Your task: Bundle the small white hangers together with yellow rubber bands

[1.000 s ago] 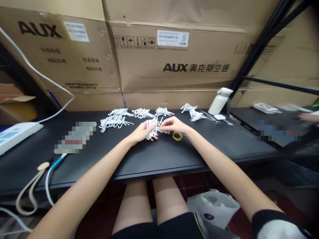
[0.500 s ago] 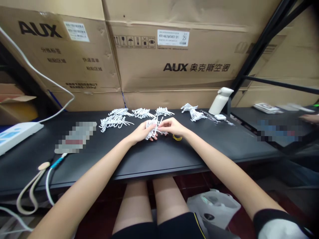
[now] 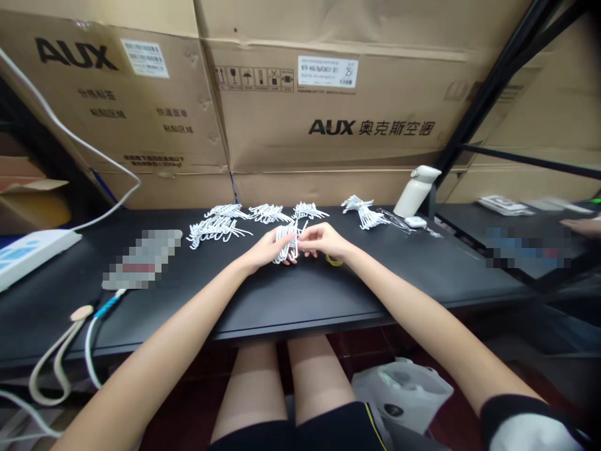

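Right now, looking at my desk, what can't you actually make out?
Head view only:
- yellow rubber band: mostly behind the right hand.
- white hook bundle: pieces too fine to count, partly covered by the left hand.
- Flat item left of the hands: blurred out.
- Co-worker's hand: cut by the right edge.

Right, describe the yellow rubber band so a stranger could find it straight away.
Start at the black table below the AUX boxes. Near its middle, the two hands meet on a bunch of white hooks. The rubber band lies flat on the table, tucked just under the right hand: a small yellow ring, the only coloured thing among the white bundles.
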Available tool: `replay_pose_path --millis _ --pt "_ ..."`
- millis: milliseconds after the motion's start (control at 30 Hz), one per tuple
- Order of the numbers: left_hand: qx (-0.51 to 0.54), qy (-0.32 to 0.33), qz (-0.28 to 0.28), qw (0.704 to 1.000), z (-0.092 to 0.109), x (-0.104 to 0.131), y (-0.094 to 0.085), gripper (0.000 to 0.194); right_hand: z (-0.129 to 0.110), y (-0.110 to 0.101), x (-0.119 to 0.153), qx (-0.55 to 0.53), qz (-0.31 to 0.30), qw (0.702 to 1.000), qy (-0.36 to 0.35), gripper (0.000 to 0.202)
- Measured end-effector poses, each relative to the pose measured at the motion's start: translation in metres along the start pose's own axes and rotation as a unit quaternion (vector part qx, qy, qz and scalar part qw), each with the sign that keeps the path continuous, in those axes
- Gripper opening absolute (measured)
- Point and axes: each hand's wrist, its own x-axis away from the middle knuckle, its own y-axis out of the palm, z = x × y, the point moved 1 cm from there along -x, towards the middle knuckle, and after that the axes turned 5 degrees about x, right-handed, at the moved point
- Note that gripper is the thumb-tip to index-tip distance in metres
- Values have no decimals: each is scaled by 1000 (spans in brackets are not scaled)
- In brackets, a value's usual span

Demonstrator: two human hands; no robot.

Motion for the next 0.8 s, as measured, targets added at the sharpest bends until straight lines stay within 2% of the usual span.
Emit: replay_pose_path --millis 167,467,800 --pt "-23 9 -24 999 3 2 -1 41 -1 2 1 13 3 1000 -23 28" --pt "-22 -12 -32 999 3 1 -1 38 1 6 1 22 -4 1000 -11 34" --pt "-46 -14 -61 997 10 5 2 45 2 9 2 20 -12 999 -44 30"
